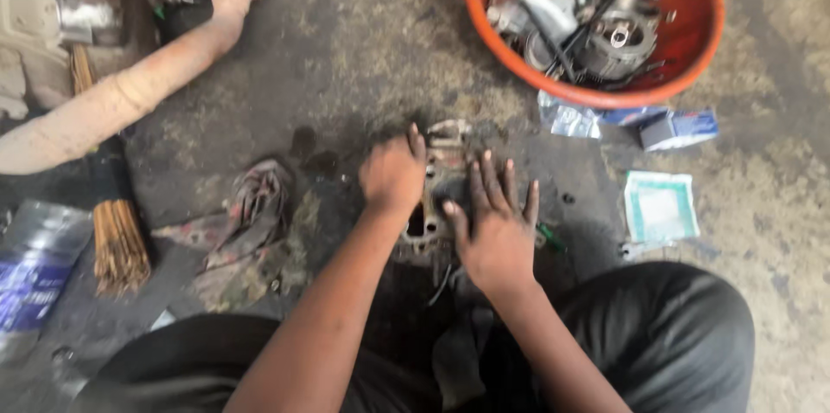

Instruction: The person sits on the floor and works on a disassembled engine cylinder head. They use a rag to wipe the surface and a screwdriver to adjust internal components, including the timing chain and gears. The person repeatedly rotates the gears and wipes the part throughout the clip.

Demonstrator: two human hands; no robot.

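Both knees frame the work: left hand (393, 175) fisted on the metal engine part (432, 201) on the floor, right hand (494, 231) flat w/ fingers spread; best to press evenly, keep part from sliding.

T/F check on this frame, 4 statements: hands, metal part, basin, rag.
1. Both the left hand and right hand rest on the metal engine part on the floor. True.
2. The orange basin is empty. False: it holds metal engine parts.
3. The crumpled rag lies on the left hand's side of the part. True.
4. The right hand is clenched in a fist. False: its fingers are spread flat; the left hand is the curled one.
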